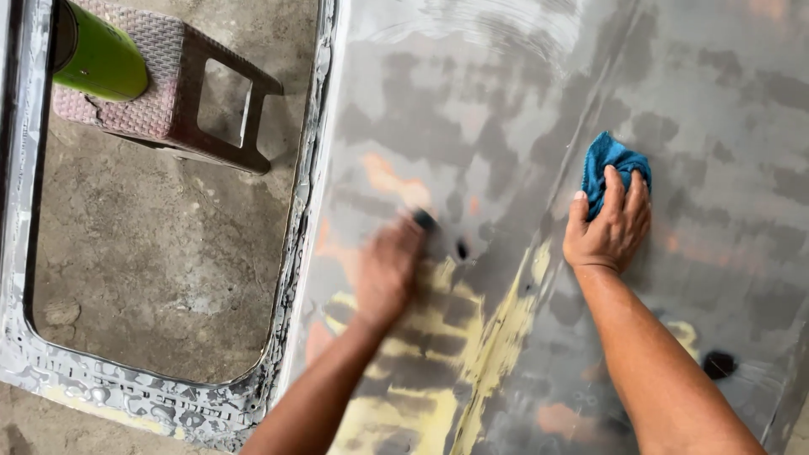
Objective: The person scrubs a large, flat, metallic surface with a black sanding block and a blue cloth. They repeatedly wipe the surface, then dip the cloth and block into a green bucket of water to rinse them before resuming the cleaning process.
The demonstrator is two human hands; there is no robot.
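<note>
Blue cloth (pixel 608 164) under flat right hand (pixel 608 229); left hand (pixel 389 268) blurred (grip unclear) on panel (pixel 506 101)

A crumpled blue cloth (pixel 608 167) lies flat on the sanded grey panel (pixel 506 109), which shows yellow filler patches. A small dark block (pixel 425 221), blurred, also touches the panel, well left of the cloth.

Green cylindrical can (pixel 97 57) top left, above stool (pixel 168 84).
</note>
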